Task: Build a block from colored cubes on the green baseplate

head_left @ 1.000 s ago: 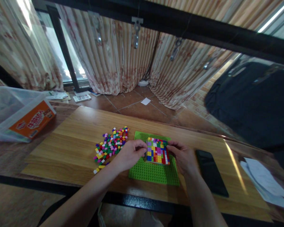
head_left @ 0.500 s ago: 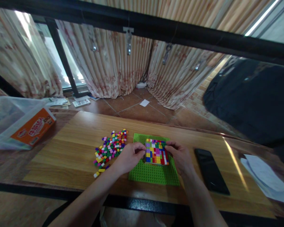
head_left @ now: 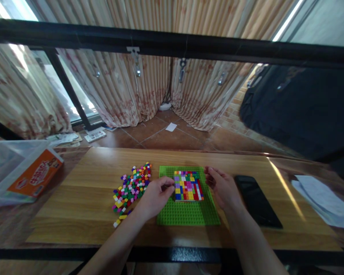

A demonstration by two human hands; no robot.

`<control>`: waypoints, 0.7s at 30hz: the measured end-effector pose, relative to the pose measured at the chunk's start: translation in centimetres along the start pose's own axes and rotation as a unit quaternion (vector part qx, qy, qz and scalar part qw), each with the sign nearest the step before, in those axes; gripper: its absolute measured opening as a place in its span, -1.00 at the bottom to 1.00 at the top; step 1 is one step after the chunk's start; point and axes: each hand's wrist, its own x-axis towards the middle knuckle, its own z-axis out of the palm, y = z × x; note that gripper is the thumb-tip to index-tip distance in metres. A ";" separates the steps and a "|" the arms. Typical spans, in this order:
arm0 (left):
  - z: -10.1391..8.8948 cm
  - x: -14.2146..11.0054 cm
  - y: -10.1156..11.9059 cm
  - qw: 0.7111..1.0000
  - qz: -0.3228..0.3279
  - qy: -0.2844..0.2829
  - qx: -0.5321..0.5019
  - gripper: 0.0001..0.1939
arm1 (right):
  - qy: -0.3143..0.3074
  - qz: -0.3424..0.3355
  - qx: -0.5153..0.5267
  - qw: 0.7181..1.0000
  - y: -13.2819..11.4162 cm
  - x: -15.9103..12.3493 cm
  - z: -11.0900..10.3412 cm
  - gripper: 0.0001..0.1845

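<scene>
Right hand (head_left: pixel 224 188) shifted off multicoloured, squarish brick panel (head_left: pixel 187 187), loosely parted, left hand (head_left: pixel 156 194) narrow, hold unclear

The baseplate (head_left: pixel 186 217) is bright green, dotted with studs; the brick panel (head_left: pixel 188 186) is a patchwork — red, yellow, blue, orange, purple, white. The loose bricks (head_left: pixel 132 188) mix similar colours. The table (head_left: pixel 80 198) is tan wood-grain, the phone (head_left: pixel 256 199) black, the box label (head_left: pixel 28 180) orange with white lettering, the curtains (head_left: pixel 117 91) cream with reddish blotches.
</scene>
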 end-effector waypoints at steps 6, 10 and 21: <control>-0.7 0.0 0.8 0.998 0.027 0.044 0.021 -0.84 | 0.009 -0.061 -0.051 0.997 -0.1 0.1 -0.5 -0.61; -1.7 -0.6 1.4 0.994 0.041 0.093 0.027 -0.82 | 0.070 -0.202 -0.122 0.969 -0.3 -0.7 -1.0 -0.64; -6.4 -6.8 5.6 0.979 0.020 0.182 -0.087 -0.74 | -0.302 -0.254 -0.330 0.858 3.7 -17.2 3.2 -0.75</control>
